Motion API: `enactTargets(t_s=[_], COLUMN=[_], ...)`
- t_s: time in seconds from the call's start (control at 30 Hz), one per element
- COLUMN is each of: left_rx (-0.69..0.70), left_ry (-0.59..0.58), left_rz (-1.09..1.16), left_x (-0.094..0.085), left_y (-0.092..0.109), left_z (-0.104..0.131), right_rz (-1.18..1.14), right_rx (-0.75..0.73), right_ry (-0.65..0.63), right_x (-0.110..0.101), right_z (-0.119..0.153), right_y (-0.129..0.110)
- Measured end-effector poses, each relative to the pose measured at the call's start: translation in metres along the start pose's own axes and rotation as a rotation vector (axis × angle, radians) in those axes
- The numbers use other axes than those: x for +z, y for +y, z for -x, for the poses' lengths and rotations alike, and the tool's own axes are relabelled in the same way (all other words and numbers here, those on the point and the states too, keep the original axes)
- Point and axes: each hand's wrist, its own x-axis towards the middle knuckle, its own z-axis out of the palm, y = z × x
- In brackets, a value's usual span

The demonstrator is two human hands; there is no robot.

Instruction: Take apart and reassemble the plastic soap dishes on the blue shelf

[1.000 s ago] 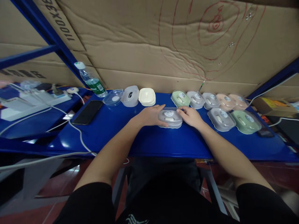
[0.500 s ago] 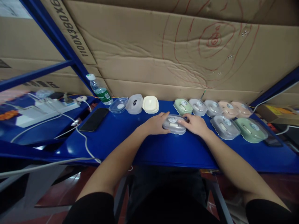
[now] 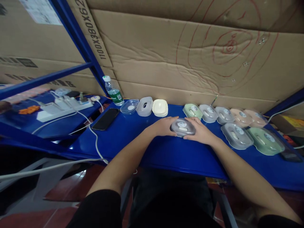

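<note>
Between my two hands is a small grey plastic box (image 3: pixel 182 129) with a clear cover, a round white label and a white oblong piece on top. My left hand (image 3: pixel 163 126) is closed around its left side, thumb at the near edge. Around the right side my right hand (image 3: pixel 201 130) is closed too, its fingers at the far corner and its thumb at the near one. The box is held low over the blue table (image 3: pixel 166 155); whether it touches the surface I cannot tell. Just behind it is a similar green box (image 3: pixel 192 110).
More such boxes, grey (image 3: pixel 237 136), green (image 3: pixel 265 141) and pink (image 3: pixel 241 117), line the right side. Cream trays (image 3: pixel 160 107), a translucent tub (image 3: pixel 144 107), a clear cover (image 3: pixel 129 106), a water bottle (image 3: pixel 114 92) and a phone (image 3: pixel 106 119) are at left. Cardboard (image 3: pixel 152 57) stands behind.
My right hand has shifted from the top of the box to its right side, its thumb now at the near edge. The camera has turned left, so everything appears further right.
</note>
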Motion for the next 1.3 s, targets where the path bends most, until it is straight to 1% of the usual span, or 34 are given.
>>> enactTargets(t_s=[0.13, 0.33, 0.6, 0.8, 0.97, 1.17, 1.3], left_rx=[-0.007, -0.017, -0.053, -0.066, -0.055, -0.029, -0.019], left_ry=[0.012, 0.014, 0.012, 0.013, 0.003, -0.022, -0.047], left_rz=[0.044, 0.166, 0.280, 0.370, 0.339, 0.291, 0.251], left_x=[0.001, 0.004, 0.001, 0.004, 0.006, 0.003, 0.002], left_y=[-0.003, -0.007, -0.011, -0.018, -0.021, -0.019, -0.018], left_z=[-0.002, -0.005, -0.006, -0.009, -0.010, -0.008, -0.007], right_rz=[-0.002, -0.027, 0.039, 0.056, 0.090, 0.100, 0.123], right_rx=[-0.003, -0.033, -0.011, 0.015, 0.054, 0.096, 0.107], right_ry=[-0.028, -0.071, -0.122, -0.113, -0.121, -0.170, -0.194], right_x=[-0.001, -0.010, -0.012, -0.013, -0.014, -0.015, -0.015], right_z=[0.000, -0.001, 0.003, 0.002, 0.002, 0.002, 0.002], right_y=[0.000, 0.004, 0.005, 0.002, -0.001, -0.007, -0.008])
